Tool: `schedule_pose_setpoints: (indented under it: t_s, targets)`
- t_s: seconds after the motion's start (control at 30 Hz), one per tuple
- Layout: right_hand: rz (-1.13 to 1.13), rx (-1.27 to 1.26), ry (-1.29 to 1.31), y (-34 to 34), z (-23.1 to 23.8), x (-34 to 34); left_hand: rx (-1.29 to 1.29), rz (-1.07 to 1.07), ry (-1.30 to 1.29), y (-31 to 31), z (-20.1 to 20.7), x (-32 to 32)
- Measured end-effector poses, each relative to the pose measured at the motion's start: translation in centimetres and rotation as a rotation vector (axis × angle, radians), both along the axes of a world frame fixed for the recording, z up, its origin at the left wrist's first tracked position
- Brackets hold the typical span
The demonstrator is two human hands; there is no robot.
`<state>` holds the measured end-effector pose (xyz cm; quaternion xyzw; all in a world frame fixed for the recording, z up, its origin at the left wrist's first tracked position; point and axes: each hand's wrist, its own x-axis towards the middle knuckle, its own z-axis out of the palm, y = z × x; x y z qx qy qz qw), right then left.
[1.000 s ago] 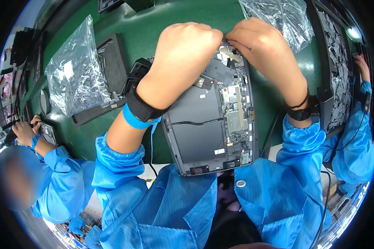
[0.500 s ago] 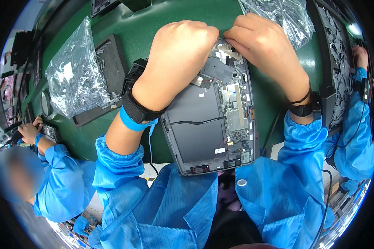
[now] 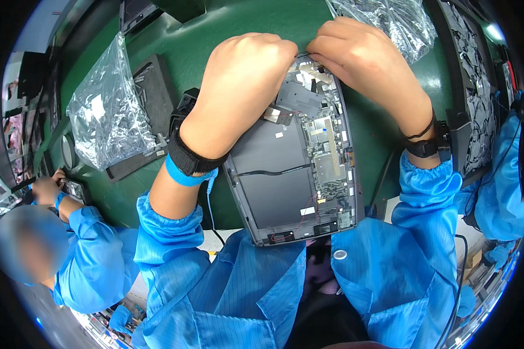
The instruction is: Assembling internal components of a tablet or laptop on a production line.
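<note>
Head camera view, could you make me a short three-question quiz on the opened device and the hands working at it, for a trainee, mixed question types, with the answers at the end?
1. Multiple choice: at which edge of the opened device are the left hand and right hand?
A) The edge nearest the person
B) The edge farthest from the person
C) The long left edge

2. True or false: the blue wristband is worn on the left arm.

3. Fill the gap: as the person sees it, the circuit board runs along the ____ long side of the device.

Key: 1. B; 2. True; 3. right
</note>
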<state>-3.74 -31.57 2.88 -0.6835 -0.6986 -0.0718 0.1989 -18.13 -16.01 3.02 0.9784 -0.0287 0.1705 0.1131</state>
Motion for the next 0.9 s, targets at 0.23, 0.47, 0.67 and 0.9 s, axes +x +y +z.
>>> schedule_pose_setpoints:
  t_s: [0.23, 0.47, 0.67, 0.9]
  targets:
    - [0.006, 0.050, 0.002, 0.16, -0.11, -0.19, -0.001, 0.037, -0.054, -0.61, -0.37, 0.06]
    - [-0.001, 0.037, 0.005, 0.31, -0.16, -0.27, -0.026, 0.033, -0.060, -0.50, -0.29, -0.13]
    - [0.009, 0.054, 0.004, 0.37, -0.08, -0.30, 0.005, 0.028, -0.068, -0.43, -0.47, -0.19]
    - [-0.062, 0.072, -0.116, 0.48, -0.13, -0.77, 0.013, 0.053, -0.087, -0.67, -0.63, -0.04]
